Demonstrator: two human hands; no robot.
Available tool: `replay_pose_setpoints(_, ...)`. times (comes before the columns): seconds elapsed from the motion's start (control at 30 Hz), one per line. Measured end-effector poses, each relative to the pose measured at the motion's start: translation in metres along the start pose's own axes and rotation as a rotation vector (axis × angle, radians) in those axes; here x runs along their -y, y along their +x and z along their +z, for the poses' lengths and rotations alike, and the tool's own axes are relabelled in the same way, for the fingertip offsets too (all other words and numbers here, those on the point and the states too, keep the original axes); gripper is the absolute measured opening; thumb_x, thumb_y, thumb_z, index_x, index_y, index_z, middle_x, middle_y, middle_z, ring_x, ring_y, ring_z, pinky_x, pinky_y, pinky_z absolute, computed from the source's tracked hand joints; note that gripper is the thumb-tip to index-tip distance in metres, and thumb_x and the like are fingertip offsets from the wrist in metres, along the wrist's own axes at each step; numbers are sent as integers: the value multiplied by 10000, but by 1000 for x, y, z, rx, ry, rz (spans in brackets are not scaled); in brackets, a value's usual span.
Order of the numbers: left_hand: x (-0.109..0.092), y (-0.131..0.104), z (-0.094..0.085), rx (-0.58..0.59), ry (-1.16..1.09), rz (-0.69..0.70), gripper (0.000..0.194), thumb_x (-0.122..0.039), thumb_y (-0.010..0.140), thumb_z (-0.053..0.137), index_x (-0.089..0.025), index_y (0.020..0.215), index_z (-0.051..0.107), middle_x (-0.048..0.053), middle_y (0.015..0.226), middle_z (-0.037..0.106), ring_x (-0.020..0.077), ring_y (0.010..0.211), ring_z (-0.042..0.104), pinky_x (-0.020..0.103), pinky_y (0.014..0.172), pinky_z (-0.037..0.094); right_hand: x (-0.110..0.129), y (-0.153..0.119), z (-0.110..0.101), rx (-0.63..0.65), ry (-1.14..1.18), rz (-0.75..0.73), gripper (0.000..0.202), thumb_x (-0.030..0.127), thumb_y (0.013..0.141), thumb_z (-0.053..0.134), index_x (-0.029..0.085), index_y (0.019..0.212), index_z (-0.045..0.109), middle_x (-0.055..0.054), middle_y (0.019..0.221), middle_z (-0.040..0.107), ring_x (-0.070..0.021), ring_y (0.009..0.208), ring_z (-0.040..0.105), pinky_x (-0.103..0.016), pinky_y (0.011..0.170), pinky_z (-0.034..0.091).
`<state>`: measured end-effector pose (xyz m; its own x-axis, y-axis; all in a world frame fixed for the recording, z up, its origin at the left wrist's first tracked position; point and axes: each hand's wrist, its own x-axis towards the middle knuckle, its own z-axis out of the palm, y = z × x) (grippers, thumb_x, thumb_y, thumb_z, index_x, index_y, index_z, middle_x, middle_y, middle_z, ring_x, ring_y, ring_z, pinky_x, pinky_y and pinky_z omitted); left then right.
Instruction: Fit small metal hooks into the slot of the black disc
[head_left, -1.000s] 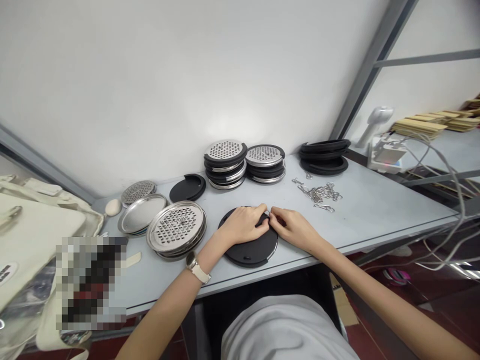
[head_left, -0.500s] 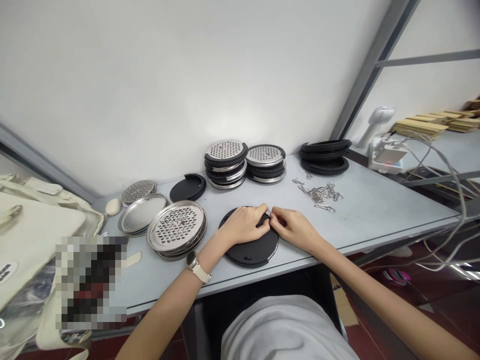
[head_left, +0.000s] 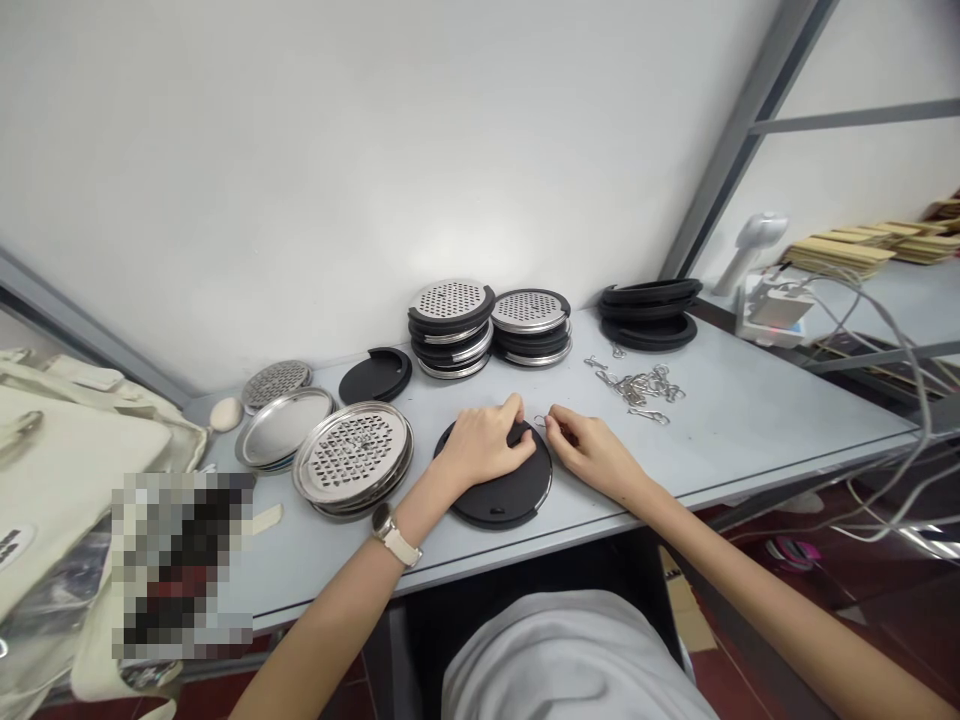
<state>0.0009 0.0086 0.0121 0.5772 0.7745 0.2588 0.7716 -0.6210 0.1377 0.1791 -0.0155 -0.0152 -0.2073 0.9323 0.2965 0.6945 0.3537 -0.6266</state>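
Observation:
My left hand (head_left: 484, 445) grips the far side of a round black cover (head_left: 499, 500) lying on the table, its thumb on top and its other fingers partly hidden at the edge. A thin bright metal rim shows along the cover's right side, and a small slot sits near its front. Just right of the cover, my right hand (head_left: 592, 450) pinches a small wire hook (head_left: 540, 421) whose curved end shows at the fingertips. Beyond that hand lies a pile of similar metal hooks (head_left: 645, 385).
On the left stand perforated grater discs (head_left: 356, 450), plain metal plates (head_left: 289, 425) and an empty black cover (head_left: 375, 375). Two stacks of covered graters (head_left: 452, 300) stand near the wall. More black covers (head_left: 649, 330) lie at the back right, near a barcode scanner (head_left: 761, 235).
My right hand and the hook have drawn slightly away from the cover's edge. The cover has shifted a little left and away from me under my left hand.

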Motion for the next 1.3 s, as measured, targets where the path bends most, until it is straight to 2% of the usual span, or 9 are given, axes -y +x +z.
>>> replay_pose_setpoints(0.13, 1, 0, 0, 10, 1, -11, 130, -341, 847, 487, -218, 889, 483, -10, 732, 648, 195, 644, 626, 278, 549, 364, 0, 1, 0, 18, -5, -15, 243, 300, 917, 347, 222, 688, 378, 35, 548, 452, -122, 475, 421, -233, 506, 291)
replay_pose_setpoints(0.3, -1, -1, -2, 38, -29, 75, 117, -329, 838, 491, -221, 882, 483, -10, 763, 654, 185, 654, 624, 270, 554, 365, 0, 2, 0, 79, -44, -53, 247, 276, 920, 342, 218, 688, 400, 25, 564, 476, -126, 496, 442, -232, 518, 301)
replay_pose_setpoints(0.43, -3, -1, -2, 51, -24, 65, 127, -345, 834, 493, -223, 872, 489, -5, 759, 654, 193, 676, 630, 266, 571, 379, -1, 2, 0, 115, -72, -94, 255, 265, 920, 347, 212, 686, 434, 5, 594, 518, -137, 540, 473, -236, 547, 320)
replay_pose_setpoints(0.67, -4, 0, -1, 21, -43, 35, 207, -359, 821, 509, -227, 980, 494, -5, 784, 665, 197, 661, 633, 269, 571, 393, -4, 2, 1, 132, -102, -96, 276, 266, 933, 333, 207, 694, 455, -6, 610, 534, -149, 586, 497, -240, 576, 331)
replay_pose_setpoints(0.83, -4, 0, -2, 50, -42, 44, 224, -359, 842, 492, -235, 1026, 518, 0, 766, 665, 195, 665, 635, 264, 577, 402, -4, 2, 1, 131, -115, -103, 249, 247, 917, 356, 200, 718, 498, -15, 625, 555, -152, 593, 504, -245, 580, 336)
replay_pose_setpoints(1.3, -3, 0, -1, 47, -7, 86, 158, -338, 862, 466, -228, 962, 519, -7, 713, 645, 188, 631, 617, 257, 537, 362, -5, 2, 2, 129, -144, -111, 251, 258, 926, 346, 204, 719, 477, -10, 617, 541, -154, 587, 500, -244, 576, 325)
